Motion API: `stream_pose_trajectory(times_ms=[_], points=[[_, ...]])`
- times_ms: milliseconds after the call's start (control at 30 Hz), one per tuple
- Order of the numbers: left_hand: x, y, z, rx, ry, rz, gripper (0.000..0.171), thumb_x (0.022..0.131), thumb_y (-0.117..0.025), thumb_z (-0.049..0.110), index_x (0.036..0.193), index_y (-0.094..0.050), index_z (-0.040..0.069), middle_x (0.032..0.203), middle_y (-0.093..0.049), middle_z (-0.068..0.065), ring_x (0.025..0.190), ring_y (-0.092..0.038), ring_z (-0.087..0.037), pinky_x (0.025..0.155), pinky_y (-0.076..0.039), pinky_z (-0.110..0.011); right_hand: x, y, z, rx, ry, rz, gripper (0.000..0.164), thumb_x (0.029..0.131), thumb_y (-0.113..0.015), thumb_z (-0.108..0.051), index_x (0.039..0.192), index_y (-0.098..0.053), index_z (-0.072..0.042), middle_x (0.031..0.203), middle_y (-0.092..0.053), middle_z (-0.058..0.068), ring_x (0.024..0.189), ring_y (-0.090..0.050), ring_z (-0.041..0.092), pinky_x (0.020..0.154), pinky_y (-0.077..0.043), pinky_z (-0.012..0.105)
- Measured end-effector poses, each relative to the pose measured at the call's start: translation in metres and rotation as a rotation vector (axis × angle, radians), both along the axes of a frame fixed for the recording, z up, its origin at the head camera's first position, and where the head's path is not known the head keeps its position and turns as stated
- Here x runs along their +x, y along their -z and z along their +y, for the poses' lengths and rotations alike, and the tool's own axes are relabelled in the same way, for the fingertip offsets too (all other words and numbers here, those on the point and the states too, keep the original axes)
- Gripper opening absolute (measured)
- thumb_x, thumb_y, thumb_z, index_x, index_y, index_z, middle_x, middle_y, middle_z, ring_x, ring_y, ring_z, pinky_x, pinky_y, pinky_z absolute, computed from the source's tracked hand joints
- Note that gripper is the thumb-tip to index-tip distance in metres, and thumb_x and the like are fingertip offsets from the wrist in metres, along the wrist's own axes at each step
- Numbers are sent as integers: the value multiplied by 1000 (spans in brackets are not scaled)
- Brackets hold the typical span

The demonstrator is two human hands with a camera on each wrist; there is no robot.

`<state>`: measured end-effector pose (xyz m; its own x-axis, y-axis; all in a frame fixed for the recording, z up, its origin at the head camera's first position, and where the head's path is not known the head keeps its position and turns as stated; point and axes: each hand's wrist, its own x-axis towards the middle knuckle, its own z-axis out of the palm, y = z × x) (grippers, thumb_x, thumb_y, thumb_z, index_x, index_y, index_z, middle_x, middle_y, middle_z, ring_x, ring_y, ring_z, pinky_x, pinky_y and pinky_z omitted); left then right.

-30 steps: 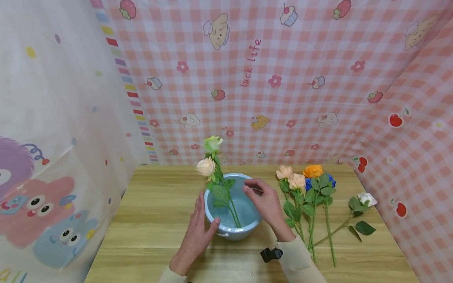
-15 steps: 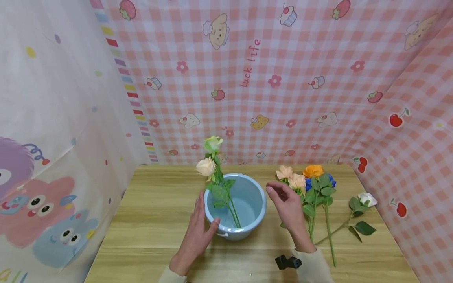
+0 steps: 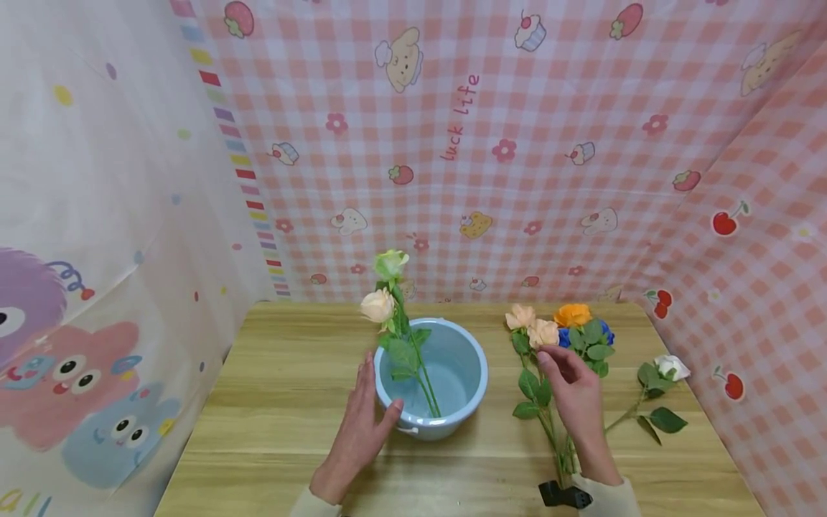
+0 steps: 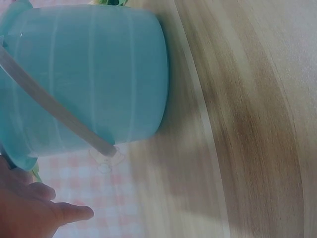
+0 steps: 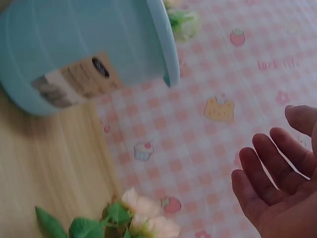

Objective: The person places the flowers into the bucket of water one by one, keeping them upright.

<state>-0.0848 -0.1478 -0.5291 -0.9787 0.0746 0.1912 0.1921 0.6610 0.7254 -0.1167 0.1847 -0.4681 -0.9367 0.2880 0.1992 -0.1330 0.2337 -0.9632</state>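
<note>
The right hand (image 3: pixel 575 395) is relaxed, its fingers loosely bent and parted, with nothing in its grasp; it hovers over the stems of 2 peach roses (image 3: pixel 543 334), fingertips close to the nearer bloom, though whether they touch cannot be told. In the right wrist view the same fingers are spread, apart from one another. The left hand (image 3: pixel 362 424) lies with fingers extended along the left side of a light blue bucket (image 3: pixel 465 359), thumb at the rim. The bucket stands upright on the table, between the 2 hands. Inside it, leaning left, are 2 stems: 1 carries a pale green rose (image 3: pixel 390 264), the other a cream rose (image 3: pixel 377 306), both blooms above the rim. A pale carrying handle (image 4: pixel 59 109) hangs across the bucket's side, and a printed label (image 5: pixel 79 82) shows in the right wrist view. Beyond the right hand lie an orange rose (image 3: pixel 573 315), a blue rose (image 3: pixel 605 332) partly covered by leaves, and, farther right, a white rose (image 3: pixel 672 368). The wood-grain table (image 3: pixel 291 359) meets a pink checked cloth (image 3: pixel 478 194) printed with "luck life", strawberries and cupcakes; a white cloth (image 3: pixel 142 179) with cartoon characters hangs at left
</note>
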Motion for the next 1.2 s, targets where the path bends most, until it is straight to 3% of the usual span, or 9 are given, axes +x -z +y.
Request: stream_pose_trajectory(times_ms=[267, 533, 733, 833, 1033, 1200], points=[[0, -1, 1, 2, -5, -18, 90, 105, -50, 51, 167, -3, 7, 174, -3, -10, 157, -10, -37, 123, -19, -63, 4, 17, 23, 59, 33, -79, 32, 104, -65, -24, 125, -71, 0, 104, -68, -23, 95, -64, -3, 79, -52, 10], [-1, 1, 0, 4, -6, -13, 90, 105, -51, 51, 167, -3, 7, 173, -4, -11, 157, -11, -39, 121, -20, -65, 7, 36, 42, 170, 19, -171, 41, 104, -64, -33, 130, -69, -1, 120, -72, 9, 92, -60, -7, 75, -51, 11], [0, 2, -1, 5, -7, 1, 89, 105, -52, 49, 166, -4, 5, 173, -5, -12, 157, -12, -40, 121, -21, -66, 8, 50, 51, 187, -5, -237, 44, 105, -62, -35, 131, -68, 1, 127, -69, 20, 91, -60, -10, 76, -51, 11], [0, 2, 0, 9, -6, 2, 89, 105, -52, 49, 166, -4, 5, 173, -5, -12, 157, -12, -40, 121, -21, -67, 8, 56, 55, 202, -24, -292, 46, 105, -61, -36, 133, -66, 1, 130, -67, 21, 99, -63, -1, 78, -51, 12], [0, 1, 0, 14, 0, -3, 90, 105, -52, 49, 167, -3, 6, 174, -4, -11, 157, -11, -39, 122, -19, -65, 7, 72, 66, 206, -106, -414, 51, 106, -60, -35, 138, -60, 5, 135, -64, 25, 118, -65, 34, 80, -57, 21], [-1, 2, 0, 15, -6, -7, 89, 105, -51, 49, 167, -3, 6, 174, -5, -12, 156, -13, -41, 120, -21, -68, 5, 83, 70, 235, -128, -459, 50, 106, -61, -32, 137, -61, 7, 132, -65, 26, 111, -68, 30, 76, -59, 24]])
